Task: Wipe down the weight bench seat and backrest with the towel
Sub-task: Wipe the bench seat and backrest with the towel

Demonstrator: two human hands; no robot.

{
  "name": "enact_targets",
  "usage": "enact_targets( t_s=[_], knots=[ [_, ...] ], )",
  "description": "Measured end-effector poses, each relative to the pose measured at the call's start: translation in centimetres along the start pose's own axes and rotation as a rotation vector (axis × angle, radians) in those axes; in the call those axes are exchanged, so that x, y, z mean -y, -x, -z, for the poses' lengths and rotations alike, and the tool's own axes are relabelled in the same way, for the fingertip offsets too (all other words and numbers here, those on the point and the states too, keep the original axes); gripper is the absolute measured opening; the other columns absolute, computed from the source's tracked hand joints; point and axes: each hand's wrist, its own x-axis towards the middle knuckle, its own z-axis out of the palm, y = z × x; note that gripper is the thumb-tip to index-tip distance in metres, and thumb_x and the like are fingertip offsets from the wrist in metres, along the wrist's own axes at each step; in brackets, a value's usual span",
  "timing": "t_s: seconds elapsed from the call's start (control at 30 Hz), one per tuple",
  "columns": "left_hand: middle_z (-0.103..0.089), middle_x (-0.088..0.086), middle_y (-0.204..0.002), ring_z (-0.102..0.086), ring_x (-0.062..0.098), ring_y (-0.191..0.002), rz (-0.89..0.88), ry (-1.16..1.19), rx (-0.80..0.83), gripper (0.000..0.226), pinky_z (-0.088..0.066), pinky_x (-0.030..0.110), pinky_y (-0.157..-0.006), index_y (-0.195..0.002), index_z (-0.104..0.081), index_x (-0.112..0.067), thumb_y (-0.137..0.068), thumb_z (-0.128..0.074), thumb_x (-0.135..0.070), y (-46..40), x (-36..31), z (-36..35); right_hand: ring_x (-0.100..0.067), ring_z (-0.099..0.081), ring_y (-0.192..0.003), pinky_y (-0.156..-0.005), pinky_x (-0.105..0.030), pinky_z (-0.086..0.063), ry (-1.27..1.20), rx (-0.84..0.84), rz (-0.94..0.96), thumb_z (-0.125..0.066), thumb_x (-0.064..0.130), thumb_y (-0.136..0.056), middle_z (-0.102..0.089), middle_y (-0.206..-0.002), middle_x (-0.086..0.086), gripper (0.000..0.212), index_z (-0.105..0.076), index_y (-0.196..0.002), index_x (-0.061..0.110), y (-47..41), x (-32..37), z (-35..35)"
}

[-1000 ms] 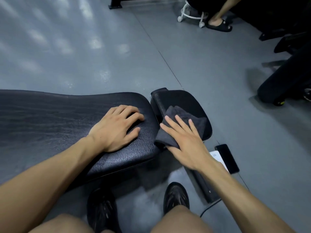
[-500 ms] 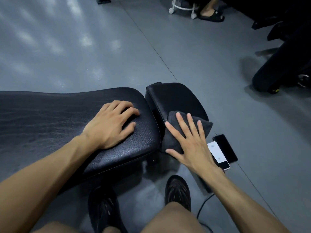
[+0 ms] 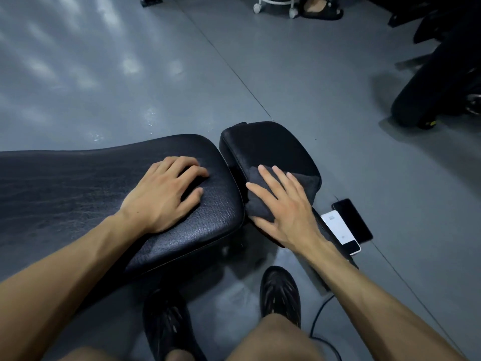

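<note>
No writing can be read; the white device (image 3: pixel 339 231) by the bench bears only small marks too blurred to make out. The left hand (image 3: pixel 162 195) lies palm down on the backrest (image 3: pixel 78 183), fingers slightly curled and a little apart, gripping nothing. The right hand (image 3: pixel 285 208) lies flat on the towel (image 3: pixel 256 201), fingers spread, pressing it to the seat (image 3: pixel 270 147) at the seat's 6 o'clock edge. One dark phone (image 3: pixel 352 220) lies at 3 o'clock of the white device, touching it. Two black shoes (image 3: pixel 280 293) stand below the bench.
</note>
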Motion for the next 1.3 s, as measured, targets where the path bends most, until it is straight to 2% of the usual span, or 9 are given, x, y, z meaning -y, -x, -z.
enact_targets(
  t_s=[0.33,0.47,0.63,0.83,0.93,1.0,1.07,1.13,1.3],
  knots=[
    [-0.050,-0.005,-0.135,-0.044,0.022,-0.128,-0.001,-0.002,0.002,0.042,-0.031,0.038,-0.108,-0.133,-0.053,-0.031,-0.098,-0.039,-0.049,-0.4,0.0,0.1,-0.040,-0.027,-0.151,-0.121,-0.055,-0.023,0.139,0.063,-0.045,-0.068,0.046,-0.083,-0.028,-0.166,-0.011,0.072,-0.048,-0.148,0.024,-1.3,1.5,-0.4],
    [-0.049,-0.007,-0.135,-0.044,0.021,-0.128,-0.001,0.001,0.010,0.041,-0.033,0.039,-0.108,-0.132,-0.053,-0.032,-0.099,-0.038,-0.050,-0.2,0.1,0.1,-0.028,-0.027,-0.153,-0.124,-0.050,-0.021,-0.126,-0.059,-0.082,-0.068,0.038,-0.091,-0.035,-0.164,-0.003,0.058,-0.053,-0.145,0.022,0.0,1.4,-0.1],
    [-0.049,-0.008,-0.135,-0.044,0.021,-0.128,-0.003,0.005,0.013,0.040,-0.034,0.040,-0.108,-0.132,-0.052,-0.033,-0.099,-0.038,-0.051,-0.1,0.1,0.2,-0.006,-0.040,-0.145,-0.125,-0.034,-0.025,-0.859,-0.386,-0.654,-0.069,0.020,-0.097,-0.050,-0.153,0.008,0.045,-0.054,-0.139,0.027,3.3,1.7,1.9],
    [-0.049,-0.006,-0.134,-0.044,0.022,-0.127,-0.002,0.001,0.012,0.041,-0.034,0.041,-0.107,-0.131,-0.053,-0.032,-0.098,-0.038,-0.050,-0.2,0.1,0.2,-0.018,-0.065,-0.122,-0.110,-0.049,-0.048,-1.421,-0.800,-1.211,-0.064,0.030,-0.097,-0.069,-0.130,0.003,0.031,-0.063,-0.126,0.041,4.8,2.3,2.1],
    [-0.049,-0.006,-0.134,-0.044,0.022,-0.127,-0.003,0.001,0.017,0.040,-0.034,0.041,-0.107,-0.131,-0.052,-0.032,-0.098,-0.039,-0.050,-0.2,0.0,0.2,-0.013,-0.055,-0.134,-0.113,-0.036,-0.044,-1.361,-0.777,-1.197,-0.063,0.031,-0.099,-0.057,-0.147,0.005,0.042,-0.053,-0.140,0.036,2.0,5.2,0.9],
    [-0.049,-0.006,-0.135,-0.044,0.022,-0.127,0.001,0.000,0.020,0.040,-0.034,0.041,-0.107,-0.131,-0.053,-0.031,-0.099,-0.039,-0.049,-0.2,-0.1,0.1,-0.009,-0.032,-0.149,-0.118,-0.030,-0.033,-1.201,-0.692,-1.202,-0.060,0.041,-0.100,-0.025,-0.167,0.006,0.054,-0.039,-0.150,0.040,-0.4,6.6,0.0],
    [-0.050,-0.006,-0.134,-0.045,0.023,-0.127,0.002,0.001,0.020,0.040,-0.035,0.041,-0.107,-0.131,-0.053,-0.031,-0.099,-0.039,-0.049,-0.1,-0.1,0.2,-0.012,-0.012,-0.156,-0.118,-0.030,-0.027,-1.067,-0.634,-1.234,-0.057,0.047,-0.100,0.006,-0.171,0.007,0.065,-0.026,-0.156,0.041,-2.1,7.1,-1.0],
    [-0.050,-0.007,-0.134,-0.045,0.023,-0.127,0.006,0.011,0.020,0.041,-0.035,0.040,-0.107,-0.132,-0.054,-0.031,-0.099,-0.038,-0.049,-0.1,-0.1,0.2,-0.018,-0.009,-0.157,-0.122,-0.037,-0.026,-1.044,-0.627,-1.260,-0.056,0.048,-0.100,0.012,-0.170,0.004,0.069,-0.021,-0.158,0.039,-2.6,6.1,-1.8],
    [-0.049,-0.008,-0.134,-0.045,0.021,-0.126,0.012,0.002,0.017,0.040,-0.034,0.039,-0.107,-0.131,-0.054,-0.031,-0.099,-0.039,-0.049,-0.1,-0.2,0.3,-0.023,-0.050,-0.136,-0.105,-0.025,-0.041,-1.081,-0.735,-1.527,-0.056,0.040,-0.102,-0.048,-0.151,-0.006,0.061,-0.035,-0.154,0.017,-3.4,-4.5,-0.6]
  ],
)
